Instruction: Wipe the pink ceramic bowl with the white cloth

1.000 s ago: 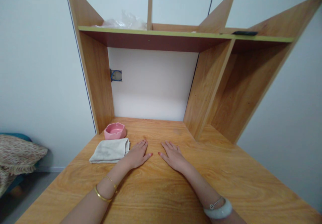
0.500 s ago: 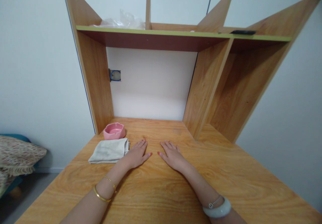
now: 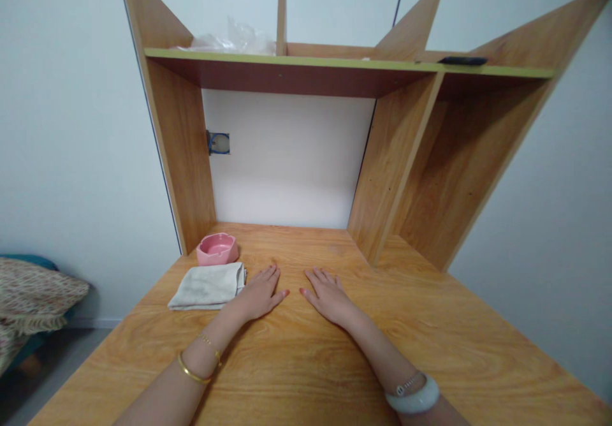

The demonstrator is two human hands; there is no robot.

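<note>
Both my hands lie flat, palms down, on the wooden desk [image 3: 296, 362]. My left hand [image 3: 259, 294] is open with its thumb out to the side and holds nothing. Just left of it is a folded pale grey cloth [image 3: 205, 287], whose right edge comes close to the hand; whether they touch I cannot tell. Behind the cloth stands a pink ashtray [image 3: 217, 250] with notches in its rim. My right hand [image 3: 327, 295] also rests open on the desktop, a short gap from the left, with nothing in it.
A wooden shelf unit [image 3: 310, 58] rises from the desk's back. On it lie clear plastic bags [image 3: 234, 38] and a flat black object [image 3: 462, 60]. An uncovered wall box [image 3: 218, 143] with blue wire shows in the wall. A patterned blanket with fringe [image 3: 38, 289] is at far left.
</note>
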